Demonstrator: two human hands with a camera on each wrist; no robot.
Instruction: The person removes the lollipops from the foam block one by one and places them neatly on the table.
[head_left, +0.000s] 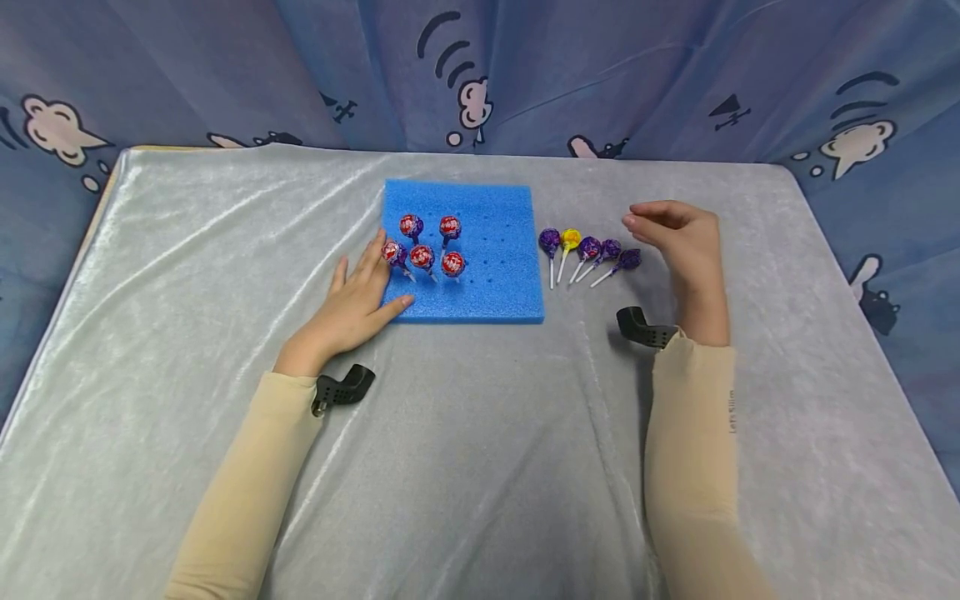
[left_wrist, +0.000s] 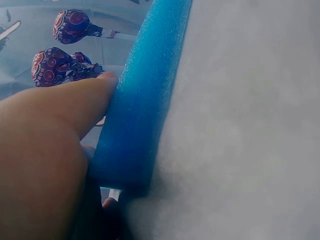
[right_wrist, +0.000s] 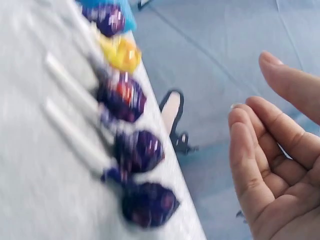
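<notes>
My left hand (head_left: 352, 310) rests at the left edge of a blue foam block (head_left: 498, 300), fingers along its side and thumb on its front left corner. Several red-and-purple wrapped lollipops (head_left: 422, 257) stand by their sticks in the left half of the foam. To the right of the block, several loose lollipops lie in a row: a yellow one (head_left: 571, 239) among purple ones (head_left: 550, 240). My right hand (head_left: 681, 242) hovers beyond the right end of this row. In the right wrist view its fingers (right_wrist: 242, 145) are loosely bent, with nothing between them and the thumb.
Small holes (head_left: 489, 262) dot the right half of the foam. A wrinkled pale grey cloth (head_left: 480, 467) covers the table. Behind it hangs a blue patterned curtain (head_left: 570, 75). Each wrist wears a black camera mount (head_left: 345, 387).
</notes>
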